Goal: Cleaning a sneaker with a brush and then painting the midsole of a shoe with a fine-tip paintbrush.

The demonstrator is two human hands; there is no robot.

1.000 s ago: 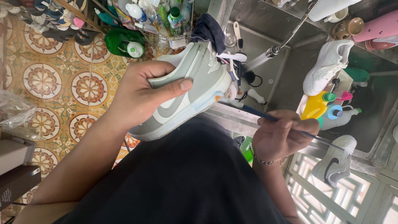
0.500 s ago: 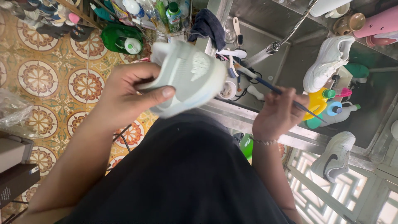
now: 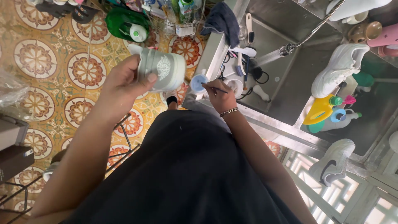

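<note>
Beside the steel sink point(image 3: 290, 79), the left hand point(image 3: 124, 81) grips a pale green shoe point(image 3: 163, 70), heel turned up for access, while right-hand point(image 3: 219, 95) fingers point(image 3: 212, 88) pinch a thin brush point(image 3: 215, 88), its tip at a small blue cup point(image 3: 199, 82) on the sink's edge.

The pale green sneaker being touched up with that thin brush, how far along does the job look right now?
Under way, by the look of it. The left hand holds the pale green sneaker heel toward the camera, away from the brush. The right hand dips the thin brush at a small blue cup on the sink edge. No stroke is on the shoe now. How much remains cannot be told.
</note>
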